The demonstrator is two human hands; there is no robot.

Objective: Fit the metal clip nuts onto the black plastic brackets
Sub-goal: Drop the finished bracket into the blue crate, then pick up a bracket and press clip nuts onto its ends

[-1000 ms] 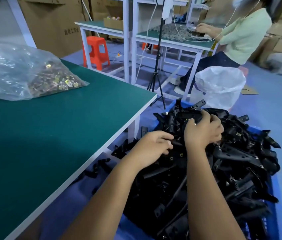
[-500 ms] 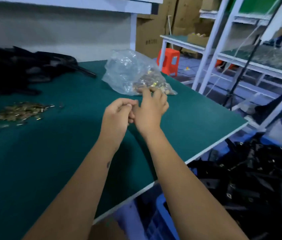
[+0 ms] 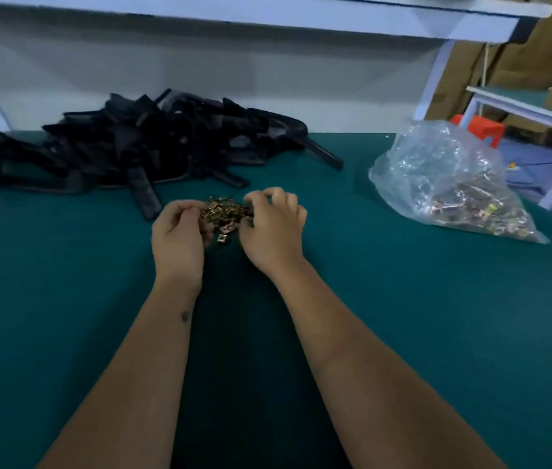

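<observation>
both hands sit over a small heap of clip nuts (image 3: 224, 214) near the middle of the green table (image 3: 403, 316). the left hand (image 3: 178, 238) has its fingers curled in at the heap's nine o'clock edge, and the right hand (image 3: 273, 228) curls its fingers over the three o'clock edge. whether either one has pinched a nut, i cannot tell, since the fingertips are hidden behind the knuckles and the metal.

the black brackets (image 3: 139, 143) lie in a loose pile at about eleven o'clock from the hands, well apart from them, one long piece reaching down close to the left hand. a clear plastic bag (image 3: 447, 184) holding more nuts lies at two o'clock.

the nuts look small, light, stiff and springy, with thin stamped edges; they probably slide easily and tangle together, so one is best taken by its flat faces between thumb and forefinger, open mouth leading. the brackets seem rigid and light, likely easy to hold by the long body while a nut is pushed onto an edge. no nut is on a bracket yet here.
</observation>
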